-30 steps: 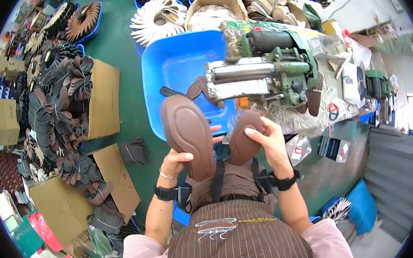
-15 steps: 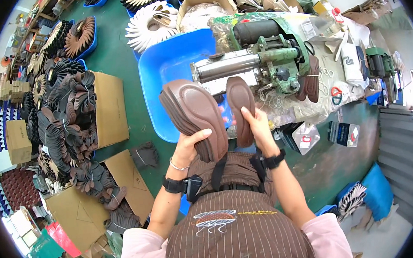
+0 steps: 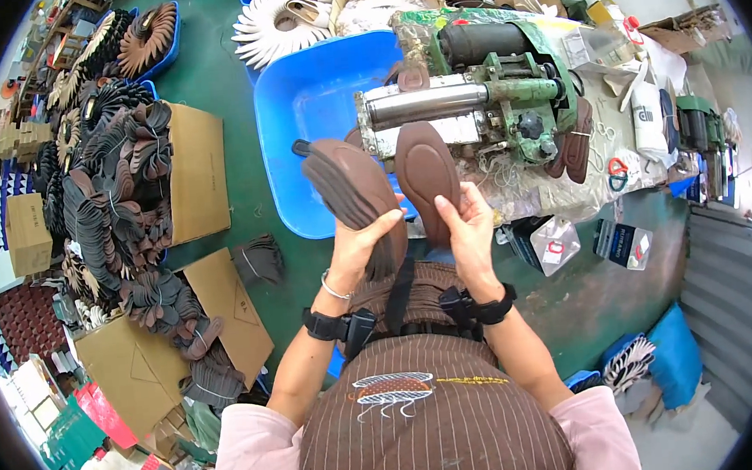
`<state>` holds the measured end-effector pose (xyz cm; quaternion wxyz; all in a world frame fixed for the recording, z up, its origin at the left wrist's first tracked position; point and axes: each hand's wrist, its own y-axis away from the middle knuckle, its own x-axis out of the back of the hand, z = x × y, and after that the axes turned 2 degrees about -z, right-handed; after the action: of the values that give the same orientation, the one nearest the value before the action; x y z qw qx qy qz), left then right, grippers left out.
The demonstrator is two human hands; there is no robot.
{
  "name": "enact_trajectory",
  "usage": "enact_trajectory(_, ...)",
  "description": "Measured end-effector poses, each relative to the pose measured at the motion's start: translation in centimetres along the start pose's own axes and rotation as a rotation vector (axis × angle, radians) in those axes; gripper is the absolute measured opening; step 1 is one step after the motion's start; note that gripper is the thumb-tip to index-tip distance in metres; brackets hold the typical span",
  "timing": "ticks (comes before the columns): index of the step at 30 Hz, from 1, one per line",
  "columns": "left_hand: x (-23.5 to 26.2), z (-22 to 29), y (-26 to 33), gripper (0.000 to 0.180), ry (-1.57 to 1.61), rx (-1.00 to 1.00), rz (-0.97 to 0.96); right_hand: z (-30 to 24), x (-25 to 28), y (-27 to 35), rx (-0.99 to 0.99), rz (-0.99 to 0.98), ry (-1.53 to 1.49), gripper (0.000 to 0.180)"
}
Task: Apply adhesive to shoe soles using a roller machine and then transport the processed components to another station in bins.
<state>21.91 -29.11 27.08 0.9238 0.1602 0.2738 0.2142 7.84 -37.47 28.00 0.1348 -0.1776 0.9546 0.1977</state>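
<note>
Above green floor, right-hand fingers pinch brown insole upright.

I'm looking down into a shoe-making workshop. A green roller machine sits on a cluttered desk, with a blue tub beside it on the green floor. Stacks of brown soles are piled by flattened cardboard, white soles fan out farther off, and boxes line the left edge.
</note>
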Motion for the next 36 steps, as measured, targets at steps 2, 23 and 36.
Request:
enact_trajectory(2,0.6,0.6,0.2,0.049,0.070,0.005,-0.023,1.4,2.5,-1.3,-0.073,0.037,-0.028,0.019)
enact_trajectory(23,0.1,0.3,0.4,0.050,0.202,0.162,-0.212,1.4,3.8,-6.4,-0.117,-0.079,0.260,0.023)
enact_trajectory(36,-0.1,-1.4,-0.2,0.041,0.029,0.005,-0.037,2.1,4.2,-5.7,-0.041,0.190,0.107,0.019)
